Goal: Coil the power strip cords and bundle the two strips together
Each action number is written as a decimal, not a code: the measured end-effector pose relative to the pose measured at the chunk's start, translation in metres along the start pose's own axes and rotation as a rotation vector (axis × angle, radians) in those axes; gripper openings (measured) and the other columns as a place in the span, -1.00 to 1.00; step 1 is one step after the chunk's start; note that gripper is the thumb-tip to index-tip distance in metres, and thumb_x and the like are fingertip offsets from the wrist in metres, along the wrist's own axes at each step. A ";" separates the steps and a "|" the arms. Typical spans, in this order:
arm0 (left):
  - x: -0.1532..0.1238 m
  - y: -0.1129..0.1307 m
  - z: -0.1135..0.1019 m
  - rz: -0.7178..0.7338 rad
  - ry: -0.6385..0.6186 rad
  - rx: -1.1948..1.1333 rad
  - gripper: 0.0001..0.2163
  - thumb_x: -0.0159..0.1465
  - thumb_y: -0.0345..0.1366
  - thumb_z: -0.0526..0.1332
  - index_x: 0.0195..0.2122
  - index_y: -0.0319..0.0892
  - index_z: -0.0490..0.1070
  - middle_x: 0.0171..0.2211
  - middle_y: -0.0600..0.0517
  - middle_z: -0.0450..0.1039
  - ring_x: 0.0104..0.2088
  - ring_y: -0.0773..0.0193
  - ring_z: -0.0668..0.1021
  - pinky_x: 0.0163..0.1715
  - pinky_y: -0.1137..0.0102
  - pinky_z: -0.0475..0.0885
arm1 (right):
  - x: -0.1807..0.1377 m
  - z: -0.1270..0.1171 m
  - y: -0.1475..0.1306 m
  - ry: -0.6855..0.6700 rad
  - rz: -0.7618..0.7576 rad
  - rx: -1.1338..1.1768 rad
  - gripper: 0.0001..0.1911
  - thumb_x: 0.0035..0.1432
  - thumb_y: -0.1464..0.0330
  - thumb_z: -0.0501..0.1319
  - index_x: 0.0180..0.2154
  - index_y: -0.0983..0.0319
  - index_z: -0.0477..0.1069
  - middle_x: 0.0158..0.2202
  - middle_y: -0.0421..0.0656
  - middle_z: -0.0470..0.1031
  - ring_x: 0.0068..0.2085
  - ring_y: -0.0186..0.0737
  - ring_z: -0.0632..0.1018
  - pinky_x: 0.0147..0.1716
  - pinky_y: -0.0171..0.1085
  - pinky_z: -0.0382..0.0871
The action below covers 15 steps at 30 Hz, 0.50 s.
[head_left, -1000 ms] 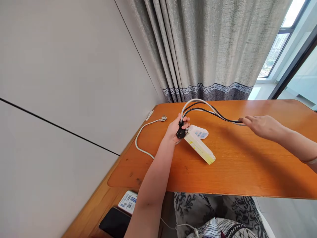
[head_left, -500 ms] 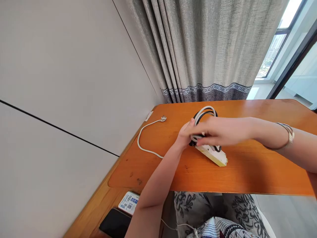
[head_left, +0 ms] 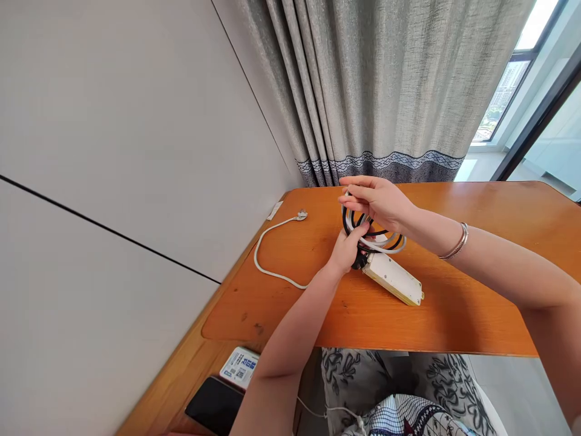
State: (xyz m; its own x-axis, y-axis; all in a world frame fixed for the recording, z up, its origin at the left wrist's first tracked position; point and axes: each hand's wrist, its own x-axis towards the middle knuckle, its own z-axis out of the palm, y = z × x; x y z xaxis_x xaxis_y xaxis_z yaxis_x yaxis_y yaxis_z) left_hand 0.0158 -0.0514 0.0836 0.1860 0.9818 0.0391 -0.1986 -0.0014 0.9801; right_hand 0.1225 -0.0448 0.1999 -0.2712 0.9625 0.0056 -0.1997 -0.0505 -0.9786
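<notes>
Black and white cables (head_left: 391,244) are gathered in loops above the table. My left hand (head_left: 345,247) is closed around the bundle, its thumb across the loops. At the top of the loops is my right hand (head_left: 382,201), fingers bent around a strand of cable near their tips; part of the grip is hidden. A white power strip (head_left: 394,278) with yellowish sides lies slanted on the table just below the bundle. A black plug (head_left: 359,260) sits at its near-left end, beside my left hand.
A white cord (head_left: 260,266) curves over the orange wooden table (head_left: 481,242) and ends in a plug (head_left: 301,215). On the lower ledge lie a black phone (head_left: 214,404) and a white labelled box (head_left: 239,367). A pale wall (head_left: 113,139) borders the left; a curtain (head_left: 390,91) hangs behind.
My right hand has swung up and away from me, from in front of the bundle to the top of the loops. The loops now spread to the right. My left hand keeps its hold.
</notes>
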 end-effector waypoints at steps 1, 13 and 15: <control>0.000 0.001 0.001 -0.018 0.024 0.007 -0.68 0.09 -0.02 0.33 -0.51 -0.18 0.39 -0.67 0.10 0.32 -0.69 0.41 0.31 -0.71 0.47 0.14 | 0.000 -0.006 0.001 -0.067 -0.040 -0.118 -0.75 0.29 0.60 0.09 -0.12 0.28 0.47 -0.45 -0.22 0.48 -0.45 -0.43 0.52 -0.38 -0.44 0.50; -0.001 0.017 -0.003 0.077 -0.050 0.065 -0.81 -0.16 -0.22 0.32 -0.63 -0.18 0.35 -0.65 0.15 0.30 -0.57 0.40 0.35 -0.50 0.46 0.33 | 0.011 -0.101 0.036 -0.353 -0.721 -1.343 -0.41 0.34 0.15 0.14 0.26 0.36 0.33 0.13 0.16 0.43 0.12 0.05 0.47 0.12 0.01 0.37; 0.001 0.018 -0.006 0.085 -0.095 0.100 -0.82 -0.16 -0.22 0.30 -0.64 -0.18 0.32 -0.67 0.17 0.26 -0.58 0.42 0.30 -0.52 0.47 0.29 | 0.007 -0.105 0.043 -0.382 -0.634 -1.288 -0.46 0.31 0.20 0.16 0.21 0.37 0.37 0.05 0.13 0.51 0.04 0.01 0.52 0.06 -0.05 0.40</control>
State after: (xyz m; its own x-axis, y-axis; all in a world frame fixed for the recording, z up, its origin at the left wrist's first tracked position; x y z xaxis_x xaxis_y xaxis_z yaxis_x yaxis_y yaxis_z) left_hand 0.0069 -0.0490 0.1000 0.2642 0.9548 0.1364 -0.1217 -0.1073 0.9867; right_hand 0.2105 -0.0126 0.1362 -0.7256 0.5966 0.3429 0.5189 0.8017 -0.2967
